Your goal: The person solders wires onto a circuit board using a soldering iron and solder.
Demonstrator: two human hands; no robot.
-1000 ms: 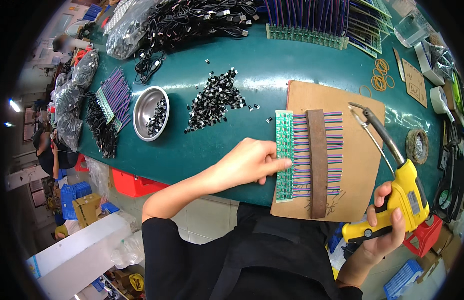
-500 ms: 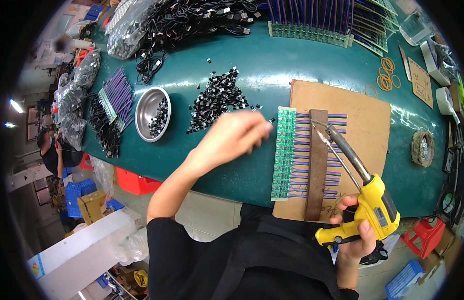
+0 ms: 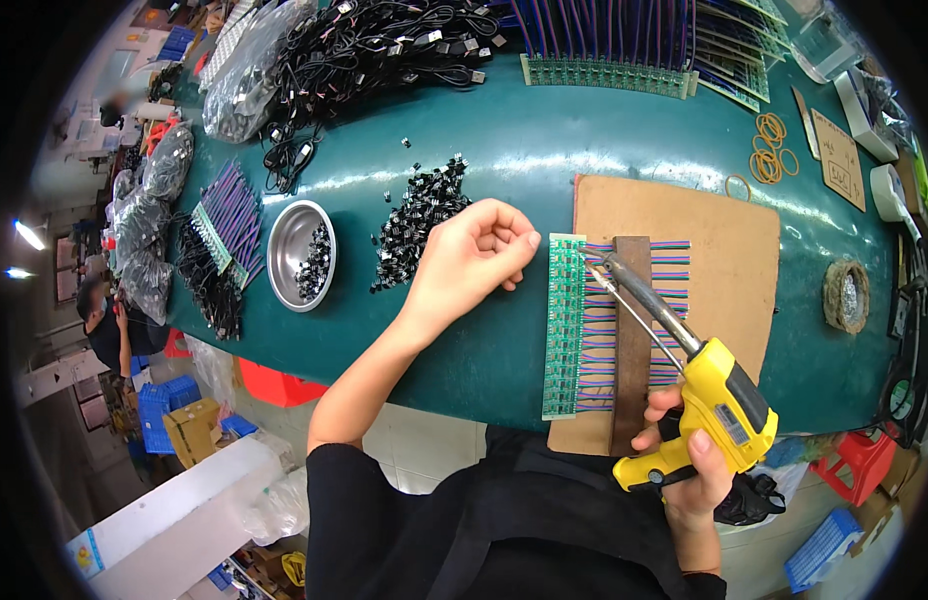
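Note:
My right hand (image 3: 699, 465) is wrapped round the grip of a yellow soldering gun (image 3: 729, 405). Its thin metal tip reaches over the wires by the upper end of a strip of green circuit boards (image 3: 564, 330). Fingers curled and thumb pressed to the forefinger, my left hand (image 3: 474, 255) is just left of that upper end; what it pinches, if anything, is hidden. Coloured wires run rightward from the boards, beneath a dark brown bar (image 3: 631, 350) lying across them on a cardboard sheet (image 3: 734, 270). Behind my left hand lies a heap of small black components (image 3: 414, 225).
A steel bowl (image 3: 284, 265) of similar parts stands left of the heap. Black cables (image 3: 384, 50) and wired boards (image 3: 609, 75) lie along the far side. Rubber bands (image 3: 769, 150) and a round holder with silvery metal (image 3: 846, 297) are on the right. Another person (image 3: 109, 330) sits far left.
The soldering gun's tip has moved left, from over the bar to beside the boards. My left hand, blurred before, now has its fingers curled close to the boards' upper end. The view has shifted slightly.

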